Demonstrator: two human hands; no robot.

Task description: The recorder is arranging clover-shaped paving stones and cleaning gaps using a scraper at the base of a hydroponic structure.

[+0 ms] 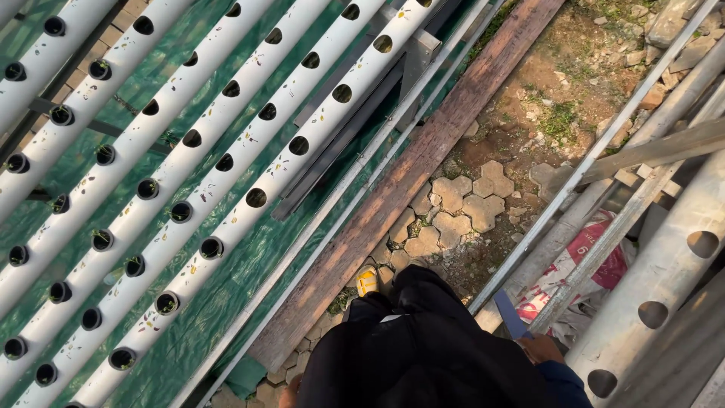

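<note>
Low at the right, the right hand [540, 349] has its grip closed on a flat blue tool [511, 315] beside the grey holed pipe [664, 272], white holed pipes [226, 162] far left; left hand unseen.

My right hand [541, 349] shows only its knuckles; the fingers are hidden against my dark clothing [423, 347], and the wrist runs off the bottom edge. It grips a flat blue tool [510, 313] whose lower end is concealed in the grip, so its kind cannot be told. My left hand [287, 393] is a sliver at the bottom edge, grip unreadable. My yellow shoe [368, 281] is half covered by my leg. The white pipes [226, 151] are cut off by the frame; their cup contents are too small to identify.
</note>
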